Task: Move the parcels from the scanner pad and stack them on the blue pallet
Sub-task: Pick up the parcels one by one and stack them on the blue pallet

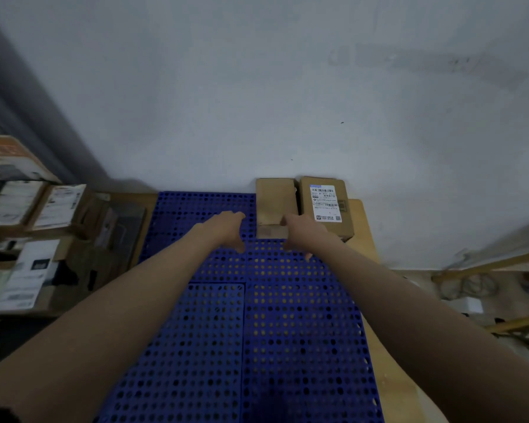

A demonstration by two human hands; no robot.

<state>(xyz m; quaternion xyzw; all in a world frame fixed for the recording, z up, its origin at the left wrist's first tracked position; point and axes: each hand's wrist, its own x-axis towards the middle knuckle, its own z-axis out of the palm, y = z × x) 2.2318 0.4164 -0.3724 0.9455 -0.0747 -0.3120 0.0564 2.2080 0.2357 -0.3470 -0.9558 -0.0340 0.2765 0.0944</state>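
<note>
The blue perforated pallet point(257, 315) fills the middle of the view and reaches the wall. Two brown cardboard parcels stand side by side at its far right corner against the wall: a plain one point(275, 199) and, to its right, one with a white shipping label point(324, 203). My left hand point(226, 228) hovers open over the pallet, just left of the plain parcel and apart from it. My right hand point(303, 232) is at the plain parcel's near right corner, fingers spread, in front of the labelled one. Neither hand holds anything.
Several labelled boxes and parcels point(28, 209) are piled at the left beside the pallet. A wooden surface point(364, 233) shows under the pallet's right edge. A grey wall rises behind. Cables and wooden bars point(486, 285) lie at the right.
</note>
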